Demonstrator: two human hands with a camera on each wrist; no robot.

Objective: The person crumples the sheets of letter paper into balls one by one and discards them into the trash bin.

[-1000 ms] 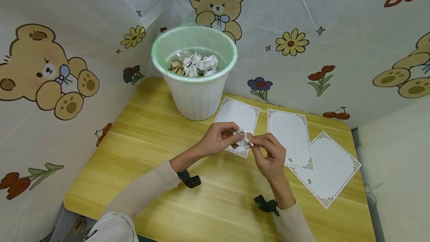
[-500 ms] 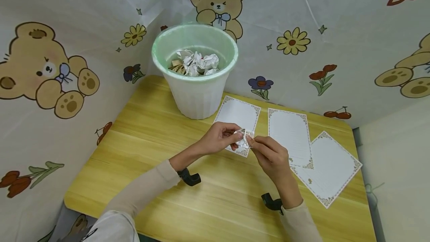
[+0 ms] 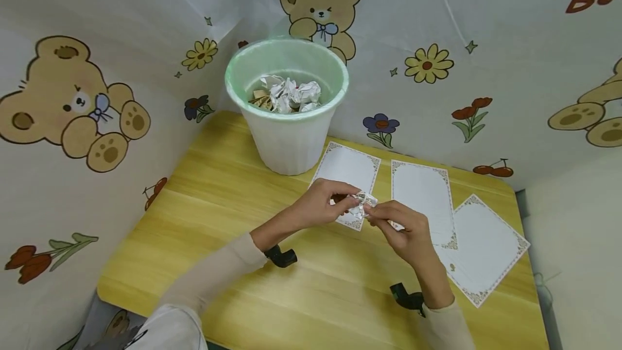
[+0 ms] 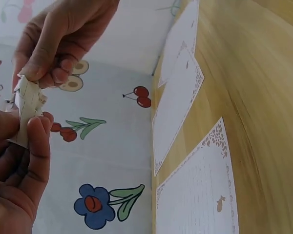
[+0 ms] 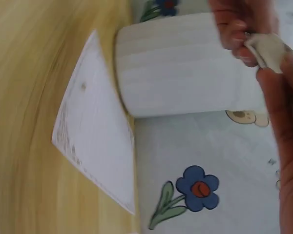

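Between both hands is a small crumpled piece of white paper (image 3: 362,205) with a patterned border, held above the table. My left hand (image 3: 318,204) pinches its left side between thumb and fingers. On the other side, the thumb and fingers of my right hand (image 3: 403,228) pinch its right edge. In the left wrist view the crumpled paper (image 4: 28,105) looks folded into a narrow bundle, gripped from both ends. The right wrist view shows the paper (image 5: 269,51) partly covered by fingers and blurred.
A pale green-white bucket (image 3: 291,145) stands at the table's back, with crumpled papers (image 3: 291,93) inside. Three flat bordered sheets lie on the wooden table (image 3: 291,296): a left sheet (image 3: 350,163), a middle sheet (image 3: 420,193) and a right sheet (image 3: 486,253), the last two overlapping. A bear-printed cloth (image 3: 359,85) hangs behind.
The right hand has shifted slightly to the right and turned, still pinching the paper. The crumpled paper has changed shape a little between the fingers. The head view has shifted slightly.
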